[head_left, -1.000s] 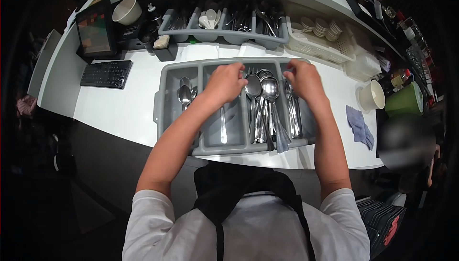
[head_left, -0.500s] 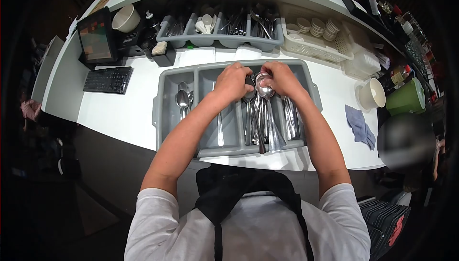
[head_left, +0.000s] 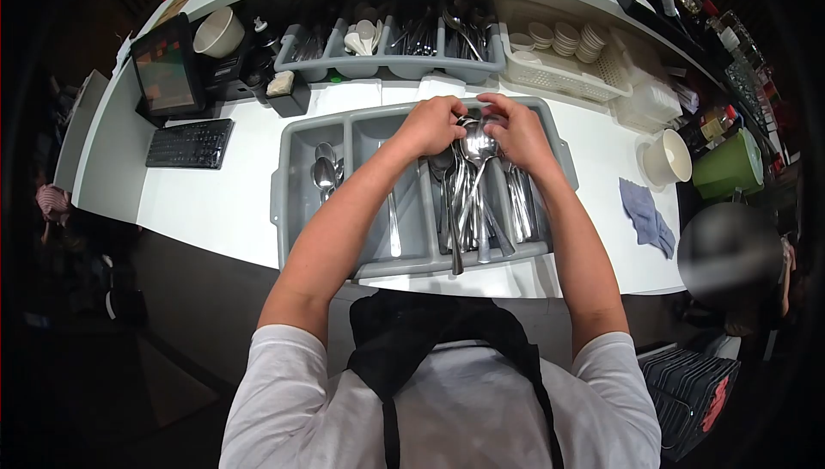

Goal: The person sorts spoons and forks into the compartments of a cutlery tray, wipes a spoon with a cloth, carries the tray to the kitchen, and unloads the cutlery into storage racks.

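Observation:
A grey cutlery tray (head_left: pixel 296 190) with several compartments lies on the counter in front of me. Over its far edge, my left hand (head_left: pixel 434 125) curls its fingers at the bowl ends of the spoons. My right hand (head_left: pixel 517 136) pinches a bunch of metal spoons (head_left: pixel 478 144) by their bowls, thumb toward the left hand. Beneath them, more cutlery (head_left: pixel 464 211) fills the middle compartment, handles pointing toward me. A separate group of cutlery (head_left: pixel 521 207) lies in the right compartment. Two or more spoons (head_left: pixel 324 173) rest at the left, and a single handle (head_left: pixel 394 224) shows beside my left forearm.
Behind the tray stands a second grey cutlery holder (head_left: pixel 365 65) and a cream basket (head_left: pixel 563 78) with small stacked cups. At left are a keyboard (head_left: pixel 189 144) and a screen (head_left: pixel 163 65). A blue cloth (head_left: pixel 646 218) and a white tub (head_left: pixel 667 160) sit at right.
My left hand has moved slightly up and right from the dark spoon, which now lies lower among the others. My right hand's spoons have shifted, their handles now crossing differently.

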Motion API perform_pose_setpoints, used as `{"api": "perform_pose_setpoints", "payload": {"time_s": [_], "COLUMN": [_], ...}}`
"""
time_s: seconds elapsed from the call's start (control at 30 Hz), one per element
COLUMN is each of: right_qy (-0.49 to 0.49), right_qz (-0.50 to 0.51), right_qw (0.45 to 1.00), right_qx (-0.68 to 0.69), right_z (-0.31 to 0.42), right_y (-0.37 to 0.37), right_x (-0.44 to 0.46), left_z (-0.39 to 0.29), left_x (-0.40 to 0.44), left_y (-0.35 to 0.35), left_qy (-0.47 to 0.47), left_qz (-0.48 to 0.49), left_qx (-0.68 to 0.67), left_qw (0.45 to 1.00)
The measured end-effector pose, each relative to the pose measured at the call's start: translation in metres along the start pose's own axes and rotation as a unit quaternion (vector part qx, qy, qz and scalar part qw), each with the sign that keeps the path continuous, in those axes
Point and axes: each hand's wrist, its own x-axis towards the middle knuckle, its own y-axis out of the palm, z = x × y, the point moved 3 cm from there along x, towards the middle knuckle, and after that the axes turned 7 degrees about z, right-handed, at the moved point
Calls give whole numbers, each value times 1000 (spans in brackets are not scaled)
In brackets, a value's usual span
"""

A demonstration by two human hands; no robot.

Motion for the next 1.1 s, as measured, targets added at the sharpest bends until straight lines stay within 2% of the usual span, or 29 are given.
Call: {"api": "perform_pose_setpoints", "payload": {"time_s": [0.13,0.23,0.33,0.43,0.5,0.57,0.63,0.67,0.7,0.77,0.83,0.87,0.97,1.0,1.1], "right_qy": [21,12,-6,-16,-2,-99,-164,-156,-91,41,90,85,116,124,137], "right_qz": [-14,-23,-54,-76,-78,-118,-167,-211,-156,-39,109,132,144,140,112], "right_qw": [1000,1000,998,996,997,988,972,965,981,985,958,949,944,945,946], "right_qx": [11,9,-19,-42,-18,-2,11,-23,-69,-162,-249,-274,-274,-269,-272], "right_z": [-2,-9,-3,19,41,49,69,79,82,81,66,62,58,53,55], "right_y": [-6,-7,-7,-13,-12,-2,2,-1,3,14,49,64,80,78,56], "right_x": [-6,-6,-4,-1,5,12,7,-2,-12,-41,-69,-80,-86,-84,-84], "left_z": [1,1,-12,-26,-26,-25,-15,-8,-2,10,71,91,65,58,46], "left_x": [0,-2,-8,-18,-23,-25,-34,-38,-44,-59,-61,-60,-83,-86,-103], "left_y": [-2,0,-10,-17,-2,18,16,12,1,-19,-14,-10,-20,-21,-19], "left_qy": [-14,28,22,-8,-5,20,-33,-59,-57,-61,-27,-9,-109,-134,-139], "left_qz": [-9,-5,-73,-57,-3,35,-19,-47,-111,-177,-99,-57,-12,-55,71], "left_qx": [-26,-12,18,-46,-115,-325,-489,-564,-616,-704,-822,-870,-849,-845,-896], "left_qw": [1000,1000,997,997,993,945,871,822,778,685,560,489,517,516,416]}}
